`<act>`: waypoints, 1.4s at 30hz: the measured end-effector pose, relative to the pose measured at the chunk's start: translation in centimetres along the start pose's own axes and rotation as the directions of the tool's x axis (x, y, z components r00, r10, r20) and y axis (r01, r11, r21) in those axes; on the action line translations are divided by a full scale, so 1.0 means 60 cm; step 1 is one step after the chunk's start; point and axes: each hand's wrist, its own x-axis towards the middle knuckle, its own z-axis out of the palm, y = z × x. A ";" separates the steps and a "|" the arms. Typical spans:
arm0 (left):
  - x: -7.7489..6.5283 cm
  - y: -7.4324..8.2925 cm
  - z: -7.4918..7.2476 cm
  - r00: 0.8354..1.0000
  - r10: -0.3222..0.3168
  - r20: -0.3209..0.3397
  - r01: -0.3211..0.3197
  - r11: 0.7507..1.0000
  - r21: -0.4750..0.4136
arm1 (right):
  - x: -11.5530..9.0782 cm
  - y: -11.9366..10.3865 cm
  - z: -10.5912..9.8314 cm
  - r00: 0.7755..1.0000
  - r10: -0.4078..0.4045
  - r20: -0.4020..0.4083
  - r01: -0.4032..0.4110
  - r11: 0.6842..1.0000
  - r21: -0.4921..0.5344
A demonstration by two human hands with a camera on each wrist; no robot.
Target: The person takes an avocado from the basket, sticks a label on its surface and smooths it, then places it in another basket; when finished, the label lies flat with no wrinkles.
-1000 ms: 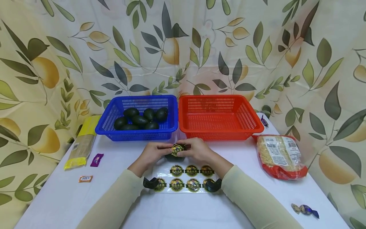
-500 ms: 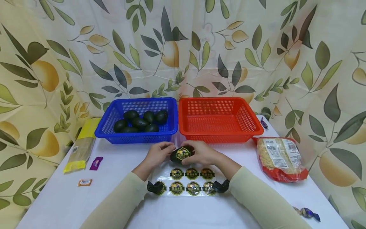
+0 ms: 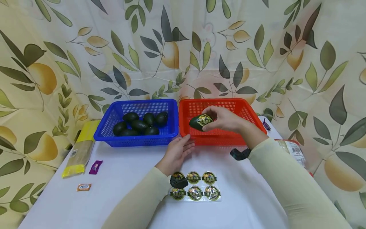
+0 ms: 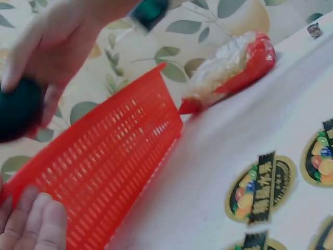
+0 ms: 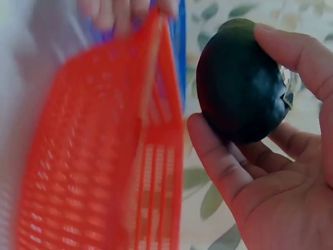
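My right hand (image 3: 221, 119) grips a dark green avocado (image 3: 197, 123) above the red basket (image 3: 187, 140); a round black-and-gold sticker (image 3: 204, 120) shows on the fruit's side. In the right wrist view the thumb and fingers wrap around the avocado (image 5: 242, 83). My left hand (image 3: 176, 152) is at the red basket's front left corner, fingers extended, close to or touching its wall. Behind its wrist lies a clear sheet of round fruit stickers (image 3: 195, 192), partly covered by the left wrist camera. Several avocados (image 3: 139, 125) without visible stickers lie in the blue basket (image 3: 137, 141).
A yellow-ended packet (image 3: 81, 149), a purple candy (image 3: 95, 167) and an orange candy (image 3: 84, 187) lie at left. At right are a red-and-clear bag (image 3: 293, 149), partly behind my sleeve, and a purple-wrapped candy (image 3: 266, 124). A patterned curtain (image 3: 183, 57) hangs behind the baskets.
My right hand has carried the stickered avocado from above the sticker sheet up and right, over the red basket. The left hand has left the fruit and moved to that basket's front corner.
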 end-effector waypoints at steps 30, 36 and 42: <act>0.007 0.006 0.014 0.994 0.023 -0.108 -0.022 1.000 0.012 | 0.270 0.118 0.014 0.945 0.328 0.014 -0.310 0.904 -0.295; 0.001 -0.001 0.000 0.999 0.027 -0.041 -0.024 0.997 0.079 | 0.257 0.090 0.013 0.944 0.331 -0.002 -0.315 0.896 -0.313; -0.034 0.029 -0.082 0.999 0.047 0.018 -0.050 0.977 0.207 | 0.241 0.034 0.007 0.974 0.220 -0.047 -0.223 0.918 -0.328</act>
